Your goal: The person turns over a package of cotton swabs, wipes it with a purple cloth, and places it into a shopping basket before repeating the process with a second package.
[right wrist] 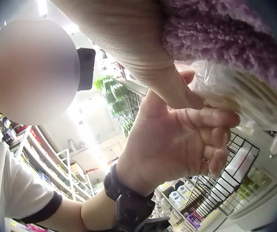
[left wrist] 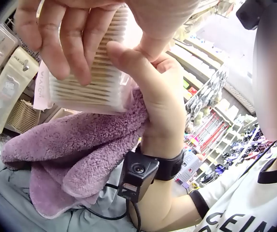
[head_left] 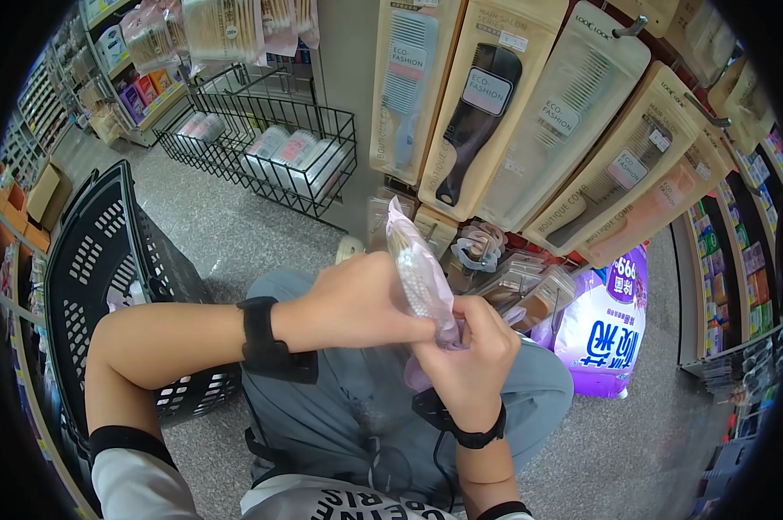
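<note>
A pink-and-clear pack of cotton swabs (head_left: 422, 273) stands tilted between both hands above the lap. My left hand (head_left: 357, 299) grips it from the left, its thumb at the lower edge. In the left wrist view the left fingers (left wrist: 75, 43) lie across the pack's face, over rows of swabs (left wrist: 92, 94). My right hand (head_left: 474, 347) pinches the pack's lower corner with thumb and fingers. A fluffy purple cloth (left wrist: 75, 145) hangs from that same right hand, partly hidden under it in the head view.
A black shopping basket (head_left: 136, 234) stands at the left. Ahead are a wire rack (head_left: 270, 160) with packs and hanging packaged combs (head_left: 487, 95). A large purple-and-white bag (head_left: 604, 325) stands on the floor by the right knee. Shelves line both sides.
</note>
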A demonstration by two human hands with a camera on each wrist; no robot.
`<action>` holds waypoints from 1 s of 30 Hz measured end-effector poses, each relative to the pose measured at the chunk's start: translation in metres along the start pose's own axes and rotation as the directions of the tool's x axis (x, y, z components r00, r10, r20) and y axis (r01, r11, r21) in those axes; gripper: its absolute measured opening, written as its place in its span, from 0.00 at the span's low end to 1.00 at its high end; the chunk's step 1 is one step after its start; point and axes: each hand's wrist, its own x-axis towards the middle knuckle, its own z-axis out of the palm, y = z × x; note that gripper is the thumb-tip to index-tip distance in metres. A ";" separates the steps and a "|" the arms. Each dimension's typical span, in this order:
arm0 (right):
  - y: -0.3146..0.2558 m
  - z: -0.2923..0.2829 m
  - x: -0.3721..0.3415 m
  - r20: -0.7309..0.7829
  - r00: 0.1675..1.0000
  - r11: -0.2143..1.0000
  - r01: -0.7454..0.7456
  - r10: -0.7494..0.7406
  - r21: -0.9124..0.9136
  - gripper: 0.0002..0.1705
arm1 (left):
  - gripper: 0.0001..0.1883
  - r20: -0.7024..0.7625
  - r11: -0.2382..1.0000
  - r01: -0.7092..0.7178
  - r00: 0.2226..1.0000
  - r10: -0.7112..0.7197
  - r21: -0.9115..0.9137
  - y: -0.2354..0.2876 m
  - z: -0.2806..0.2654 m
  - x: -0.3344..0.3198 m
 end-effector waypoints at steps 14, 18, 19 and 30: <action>-0.001 0.002 0.000 -0.011 1.000 1.000 0.001 -0.001 -0.013 0.16 | 0.24 -0.015 0.998 -0.025 1.000 0.024 -0.050 -0.005 0.003 0.001; -0.001 0.002 0.000 -0.010 1.000 1.000 -0.003 0.003 -0.018 0.16 | 0.23 -0.011 0.997 -0.035 0.999 0.034 -0.068 -0.006 0.004 0.002; -0.002 0.002 0.000 -0.008 1.000 1.000 -0.003 0.002 -0.020 0.16 | 0.23 -0.015 0.996 -0.042 0.999 0.041 -0.079 -0.006 0.004 0.002; -0.002 -0.009 0.006 -0.007 0.998 0.998 -0.064 0.064 0.003 0.15 | 0.19 0.062 0.977 -0.131 0.988 0.143 -0.167 0.009 -0.003 -0.001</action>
